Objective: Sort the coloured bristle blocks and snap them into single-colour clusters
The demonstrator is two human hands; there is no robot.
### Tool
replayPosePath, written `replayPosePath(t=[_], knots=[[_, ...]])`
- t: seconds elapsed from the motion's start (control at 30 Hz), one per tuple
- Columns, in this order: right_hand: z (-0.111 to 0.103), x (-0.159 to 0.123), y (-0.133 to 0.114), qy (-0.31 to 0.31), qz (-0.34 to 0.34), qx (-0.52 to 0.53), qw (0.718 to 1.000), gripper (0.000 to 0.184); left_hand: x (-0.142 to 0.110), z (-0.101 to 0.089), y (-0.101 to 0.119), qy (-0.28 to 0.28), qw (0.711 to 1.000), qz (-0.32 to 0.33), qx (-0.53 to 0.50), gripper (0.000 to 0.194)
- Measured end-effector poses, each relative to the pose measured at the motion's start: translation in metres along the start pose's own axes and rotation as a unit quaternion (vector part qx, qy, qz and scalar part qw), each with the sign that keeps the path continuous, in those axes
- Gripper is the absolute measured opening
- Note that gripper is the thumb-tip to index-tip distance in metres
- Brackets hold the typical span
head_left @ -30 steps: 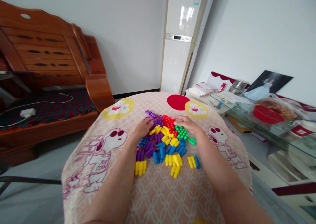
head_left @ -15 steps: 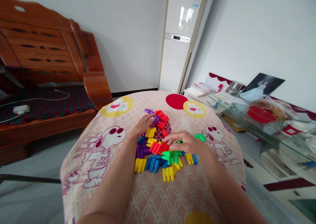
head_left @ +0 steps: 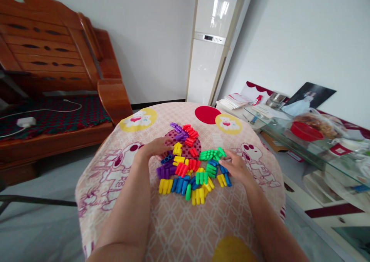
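A heap of small plastic pegs (head_left: 189, 169) in red, yellow, blue, green and purple lies on a round table under a pink cartoon cloth (head_left: 185, 223). My left hand (head_left: 154, 148) rests at the heap's left side, fingers curled beside the yellow and blue pegs. My right hand (head_left: 234, 167) sits at the heap's right edge, its fingers touching a row of green pegs (head_left: 212, 154) and some blue ones. Whether either hand grips a peg is hidden.
A wooden bench (head_left: 54, 84) with a charger and cable stands at the left. A tall white air conditioner (head_left: 209, 46) is behind the table. At the right, a glass shelf (head_left: 303, 138) carries a red bowl, papers and a photo.
Both hands have drawn back toward me, sweeping pegs closer. My right hand moved from the far red and green pegs to the heap's right edge. The pegs are spread differently.
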State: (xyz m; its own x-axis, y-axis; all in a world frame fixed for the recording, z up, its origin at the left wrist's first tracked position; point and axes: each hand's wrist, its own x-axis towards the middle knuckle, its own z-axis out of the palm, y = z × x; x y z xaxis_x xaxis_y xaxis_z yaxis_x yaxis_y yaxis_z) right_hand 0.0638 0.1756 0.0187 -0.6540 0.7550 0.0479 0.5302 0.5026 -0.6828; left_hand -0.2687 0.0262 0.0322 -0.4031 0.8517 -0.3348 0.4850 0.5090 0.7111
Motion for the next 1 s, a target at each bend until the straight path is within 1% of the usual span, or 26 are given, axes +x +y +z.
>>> replayPosePath(t=[0.07, 0.1, 0.17, 0.23, 0.3, 0.33, 0.37, 0.4, 0.43, 0.5, 0.53, 0.57, 0.6, 0.63, 0.7, 0.77, 0.83, 0.93, 1.0], knots=[[0.016, 0.006, -0.018, -0.037, -0.042, 0.086, 0.995, 0.060, 0.005, 0.010, 0.007, 0.029, 0.997, 0.064, 0.009, 0.048], [0.022, 0.008, -0.027, -0.052, -0.072, 0.112, 0.990, 0.062, 0.008, 0.016, 0.011, 0.039, 0.995, 0.096, 0.003, 0.048], [0.029, 0.012, -0.043, -0.077, -0.142, 0.132, 0.978, 0.062, 0.012, 0.026, 0.019, 0.042, 0.988, 0.146, -0.034, 0.049], [0.030, 0.013, -0.058, -0.122, -0.201, 0.141, 0.962, 0.059, 0.015, 0.034, 0.024, 0.039, 0.979, 0.179, -0.094, 0.053], [0.027, 0.017, -0.070, -0.180, -0.228, 0.160, 0.943, 0.057, 0.015, 0.037, 0.027, 0.033, 0.962, 0.206, -0.174, 0.058], [0.025, 0.020, -0.074, -0.196, -0.227, 0.169, 0.939, 0.057, 0.015, 0.037, 0.027, 0.026, 0.953, 0.214, -0.213, 0.060], [0.024, 0.026, -0.077, -0.194, -0.219, 0.174, 0.940, 0.057, 0.016, 0.036, 0.026, 0.020, 0.944, 0.217, -0.247, 0.061], [0.023, 0.034, -0.079, -0.172, -0.207, 0.177, 0.947, 0.056, 0.017, 0.034, 0.024, 0.021, 0.939, 0.211, -0.271, 0.061], [0.023, 0.045, -0.079, -0.132, -0.190, 0.177, 0.957, 0.055, 0.018, 0.032, 0.021, 0.037, 0.938, 0.196, -0.282, 0.058], [0.026, 0.074, -0.077, -0.045, -0.148, 0.170, 0.973, 0.052, 0.023, 0.028, 0.013, 0.108, 0.949, 0.143, -0.259, 0.048], [0.029, 0.090, -0.074, -0.019, -0.124, 0.163, 0.979, 0.052, 0.025, 0.027, 0.008, 0.150, 0.955, 0.109, -0.231, 0.043], [0.033, 0.108, -0.072, -0.008, -0.103, 0.145, 0.984, 0.052, 0.027, 0.026, 0.004, 0.183, 0.959, 0.074, -0.203, 0.039], [0.037, 0.124, -0.070, 0.006, -0.083, 0.126, 0.989, 0.051, 0.029, 0.025, 0.001, 0.201, 0.961, 0.043, -0.183, 0.036], [0.043, 0.140, -0.068, 0.019, -0.068, 0.103, 0.992, 0.050, 0.030, 0.025, -0.002, 0.203, 0.963, 0.020, -0.176, 0.036], [0.057, 0.163, -0.069, 0.027, -0.046, 0.065, 0.996, 0.046, 0.031, 0.025, -0.005, 0.185, 0.963, -0.006, -0.196, 0.037], [0.072, 0.174, -0.075, 0.006, -0.046, 0.048, 0.998, 0.041, 0.032, 0.025, -0.005, 0.166, 0.958, -0.015, -0.232, 0.040], [0.085, 0.172, -0.085, -0.036, -0.073, 0.076, 0.994, 0.037, 0.033, 0.025, -0.005, 0.161, 0.951, -0.021, -0.264, 0.044], [0.091, 0.152, -0.104, -0.123, -0.124, 0.178, 0.968, 0.037, 0.035, 0.023, -0.006, 0.176, 0.947, -0.011, -0.269, 0.045], [0.085, 0.134, -0.114, -0.191, -0.134, 0.228, 0.945, 0.042, 0.035, 0.021, -0.010, 0.201, 0.950, 0.020, -0.236, 0.041]])
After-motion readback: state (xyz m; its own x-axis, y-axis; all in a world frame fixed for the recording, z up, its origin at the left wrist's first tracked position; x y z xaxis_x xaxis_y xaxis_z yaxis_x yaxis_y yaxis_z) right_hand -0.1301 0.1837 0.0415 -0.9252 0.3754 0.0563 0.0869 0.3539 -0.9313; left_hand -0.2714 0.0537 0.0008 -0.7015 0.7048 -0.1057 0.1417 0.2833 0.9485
